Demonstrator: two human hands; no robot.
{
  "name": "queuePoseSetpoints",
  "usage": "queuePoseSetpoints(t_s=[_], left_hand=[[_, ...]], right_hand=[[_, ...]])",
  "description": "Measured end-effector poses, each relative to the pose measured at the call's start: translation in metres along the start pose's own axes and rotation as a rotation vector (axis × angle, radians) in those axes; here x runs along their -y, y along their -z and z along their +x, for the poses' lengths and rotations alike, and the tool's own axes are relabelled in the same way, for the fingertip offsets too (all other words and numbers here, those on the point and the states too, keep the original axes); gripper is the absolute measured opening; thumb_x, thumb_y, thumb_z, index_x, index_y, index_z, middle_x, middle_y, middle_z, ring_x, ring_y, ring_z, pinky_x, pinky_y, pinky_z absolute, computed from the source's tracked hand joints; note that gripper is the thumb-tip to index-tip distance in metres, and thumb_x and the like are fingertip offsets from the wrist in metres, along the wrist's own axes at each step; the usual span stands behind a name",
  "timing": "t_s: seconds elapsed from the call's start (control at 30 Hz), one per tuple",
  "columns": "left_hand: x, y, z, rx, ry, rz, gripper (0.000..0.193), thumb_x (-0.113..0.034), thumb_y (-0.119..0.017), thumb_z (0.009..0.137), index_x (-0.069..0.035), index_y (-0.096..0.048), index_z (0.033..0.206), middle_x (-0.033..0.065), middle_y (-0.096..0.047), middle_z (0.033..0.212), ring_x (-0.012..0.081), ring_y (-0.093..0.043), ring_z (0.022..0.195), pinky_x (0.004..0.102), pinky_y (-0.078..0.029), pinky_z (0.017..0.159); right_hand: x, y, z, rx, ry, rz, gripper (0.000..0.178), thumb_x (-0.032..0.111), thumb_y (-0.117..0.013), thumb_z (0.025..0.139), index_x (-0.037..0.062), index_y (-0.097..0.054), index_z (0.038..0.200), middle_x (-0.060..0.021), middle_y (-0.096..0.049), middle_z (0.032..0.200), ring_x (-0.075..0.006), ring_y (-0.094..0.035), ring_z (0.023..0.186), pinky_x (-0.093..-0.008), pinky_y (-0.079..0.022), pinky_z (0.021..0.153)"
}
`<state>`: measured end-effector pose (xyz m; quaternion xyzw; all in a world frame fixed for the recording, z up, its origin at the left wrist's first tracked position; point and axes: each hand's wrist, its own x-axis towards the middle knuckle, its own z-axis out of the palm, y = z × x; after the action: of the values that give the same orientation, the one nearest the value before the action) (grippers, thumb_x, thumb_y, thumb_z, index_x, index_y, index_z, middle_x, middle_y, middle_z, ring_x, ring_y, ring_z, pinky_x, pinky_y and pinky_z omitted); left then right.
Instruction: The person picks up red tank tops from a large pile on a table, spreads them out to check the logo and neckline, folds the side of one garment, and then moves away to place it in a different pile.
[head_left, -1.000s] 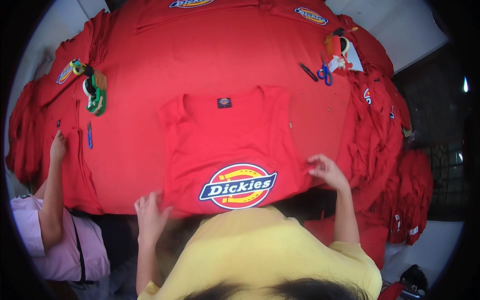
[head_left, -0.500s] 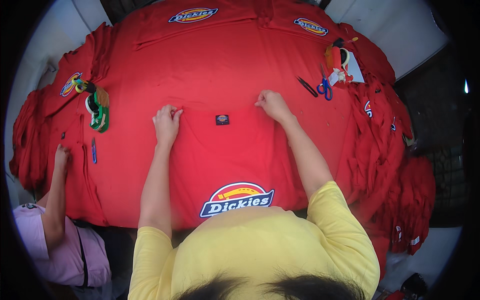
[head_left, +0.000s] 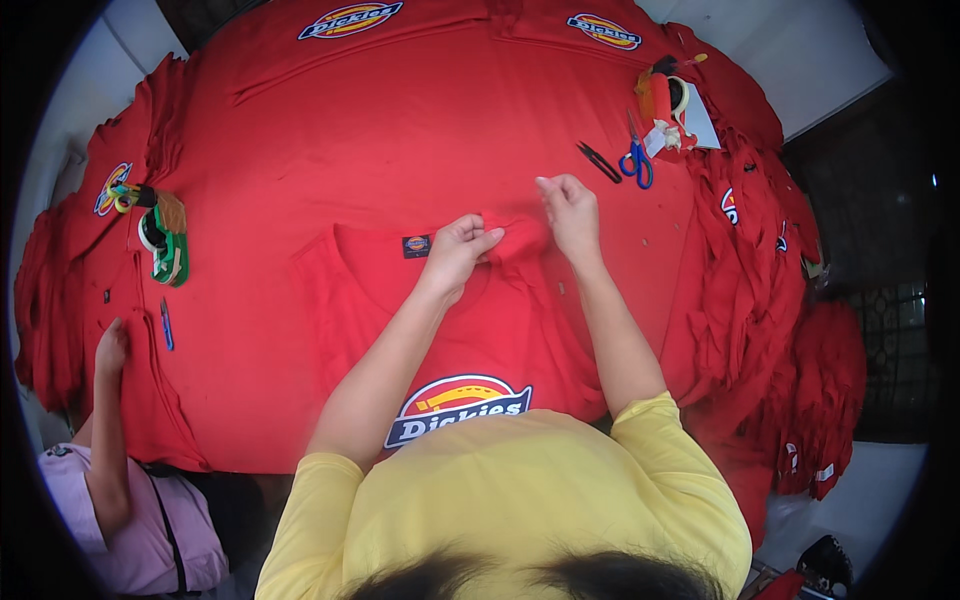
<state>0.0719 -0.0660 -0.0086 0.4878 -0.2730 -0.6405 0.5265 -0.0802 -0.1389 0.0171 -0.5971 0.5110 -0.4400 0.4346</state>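
A red T-shirt (head_left: 365, 325) lies in front of me, its neckline away from me and a large printed emblem (head_left: 465, 402) near my body. Inside the neckline shows a small dark label (head_left: 416, 246). My left hand (head_left: 462, 258) is closed on the shirt's cloth at the right shoulder, where the fabric bunches up. Just right of it, my right hand (head_left: 574, 218) is raised with thumb and fingers pinched together, apart from the shirt. Whatever is between those fingertips, if anything, is too small to see.
Thread snips (head_left: 599, 162) and blue-handled scissors (head_left: 636, 166) lie at the far right, beside a tape dispenser (head_left: 668, 108). A green tape dispenser (head_left: 168, 245) and blue snips (head_left: 167, 325) lie left. Red garments (head_left: 745, 290) pile up right. A co-worker's hand (head_left: 112, 348) touches red cloth at left.
My left hand has crossed from the neckline's left side to its right shoulder, bunching the cloth there. My right hand has let go of the shirt and moved slightly right. The view has shifted a little.
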Motion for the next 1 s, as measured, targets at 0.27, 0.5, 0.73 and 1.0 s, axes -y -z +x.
queuePoseSetpoints(t_s=[0.27, 0.5, 0.73, 1.0], left_hand=[[-0.006, 0.002, -0.023, 0.112, -0.006, -0.052, 0.011, -0.007, -0.066, 0.085, -0.008, -0.057, 0.09, -0.0004, -0.059, 0.087, 0.0054, -0.056, 0.083, 0.0219, -0.044, 0.075], [-0.017, 0.002, -0.042, 0.119, -0.106, 0.051, 0.013, -0.007, -0.068, 0.083, -0.007, -0.055, 0.089, -0.0004, -0.06, 0.087, 0.0047, -0.054, 0.085, 0.0204, -0.041, 0.075], [-0.021, -0.007, -0.042, 0.051, -0.136, -0.019, 0.014, -0.009, -0.068, 0.084, -0.008, -0.056, 0.091, -0.0021, -0.06, 0.088, 0.0058, -0.054, 0.084, 0.0221, -0.041, 0.078], [-0.014, -0.013, -0.035, 0.055, 0.014, -0.495, 0.005, -0.008, -0.061, 0.089, -0.008, -0.059, 0.093, 0.0008, -0.064, 0.09, 0.0096, -0.059, 0.083, 0.0246, -0.045, 0.076]], right_hand=[[0.009, -0.009, -0.052, 0.146, 0.314, -0.078, 0.014, 0.013, -0.063, 0.087, -0.0013, -0.063, 0.087, -0.0051, -0.057, 0.082, -0.0092, -0.051, 0.065, -0.0234, -0.041, 0.06], [-0.002, 0.016, -0.027, 0.025, 0.128, -0.039, 0.018, 0.014, -0.058, 0.091, -0.0012, -0.06, 0.082, -0.0059, -0.056, 0.077, -0.0091, -0.05, 0.062, -0.0246, -0.04, 0.058], [-0.035, 0.069, 0.045, -0.134, 0.301, -0.457, 0.018, 0.011, -0.061, 0.085, 0.0028, -0.061, 0.101, -0.0106, -0.057, 0.104, -0.0229, -0.057, 0.085, -0.0372, -0.047, 0.076], [-0.094, 0.086, 0.102, -0.248, 0.414, -1.304, 0.021, 0.018, -0.058, 0.087, 0.0049, -0.063, 0.102, -0.0121, -0.058, 0.105, -0.0306, -0.054, 0.104, -0.0417, -0.044, 0.084]])
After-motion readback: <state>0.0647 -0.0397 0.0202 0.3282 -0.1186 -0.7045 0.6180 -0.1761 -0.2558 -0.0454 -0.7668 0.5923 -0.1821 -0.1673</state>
